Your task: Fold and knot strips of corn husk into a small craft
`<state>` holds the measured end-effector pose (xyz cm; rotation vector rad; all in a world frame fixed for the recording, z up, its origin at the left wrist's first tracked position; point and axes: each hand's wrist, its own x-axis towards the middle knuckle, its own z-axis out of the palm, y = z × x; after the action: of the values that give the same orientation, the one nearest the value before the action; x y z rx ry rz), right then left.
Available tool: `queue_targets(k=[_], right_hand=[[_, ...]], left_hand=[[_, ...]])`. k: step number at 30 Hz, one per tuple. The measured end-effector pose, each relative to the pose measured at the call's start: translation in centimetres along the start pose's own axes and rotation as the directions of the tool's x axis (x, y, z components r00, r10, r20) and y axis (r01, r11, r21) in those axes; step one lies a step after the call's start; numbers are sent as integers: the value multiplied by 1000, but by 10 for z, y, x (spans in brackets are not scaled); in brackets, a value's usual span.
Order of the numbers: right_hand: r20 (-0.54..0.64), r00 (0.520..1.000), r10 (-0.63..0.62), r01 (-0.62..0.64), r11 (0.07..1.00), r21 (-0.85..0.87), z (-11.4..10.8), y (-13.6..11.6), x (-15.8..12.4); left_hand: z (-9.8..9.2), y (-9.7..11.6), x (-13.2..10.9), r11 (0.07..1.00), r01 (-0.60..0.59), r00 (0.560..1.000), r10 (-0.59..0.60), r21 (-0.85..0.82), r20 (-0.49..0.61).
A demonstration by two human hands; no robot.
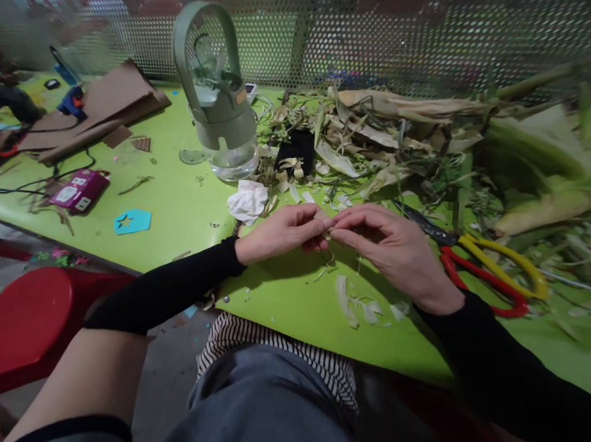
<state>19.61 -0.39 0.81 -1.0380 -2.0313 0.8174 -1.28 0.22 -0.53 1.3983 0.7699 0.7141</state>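
Note:
My left hand (pixel 285 234) and my right hand (pixel 391 250) meet over the green table, fingertips pinched together. Between them is a small pale piece of corn husk (pixel 329 234), mostly covered by the fingers, with a thin strand hanging below. Cut husk scraps (pixel 345 303) lie on the tabletop under my right hand. Scissors with one yellow and one red handle (pixel 498 263) rest open just to the right of that hand. A crumpled white tissue (pixel 247 201) is near my left hand.
A large pile of corn husks (pixel 405 134) covers the back right, around a black phone (pixel 295 153). A green-lidded water bottle (pixel 226 123) stands behind the tissue. Leftward are a purple power strip (pixel 80 190), brown cardboard (pixel 105 106) and a red stool (pixel 24 314). Perforated metal (pixel 296 41) borders the back.

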Motion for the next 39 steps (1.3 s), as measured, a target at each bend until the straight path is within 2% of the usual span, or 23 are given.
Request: queue_targets(k=[5, 9, 16, 23, 29, 39], right_hand=[[-98, 995, 5, -9, 999, -39, 2, 2, 0], [-120, 992, -36, 26, 996, -91, 4, 4, -1], [-80, 984, -162, 140, 964, -225, 7, 0, -2], [-110, 968, -227, 181, 928, -324, 13, -2, -5], [-70, 979, -193, 159, 928, -337, 12, -2, -5], [-55, 978, -204, 173, 925, -338, 9, -4, -3]], left_hand=[[-1, 2, 0, 999, -28, 1000, 28, 17, -7], [1, 0, 1, 999, -36, 999, 36, -13, -20], [7, -5, 4, 990, 9, 984, -34, -137, -176], [9, -5, 4, 975, 103, 977, -136, -196, -164], [8, -3, 1, 981, 82, 985, -107, -177, -133], [8, -4, 2, 988, 61, 982, -85, -145, -167]])
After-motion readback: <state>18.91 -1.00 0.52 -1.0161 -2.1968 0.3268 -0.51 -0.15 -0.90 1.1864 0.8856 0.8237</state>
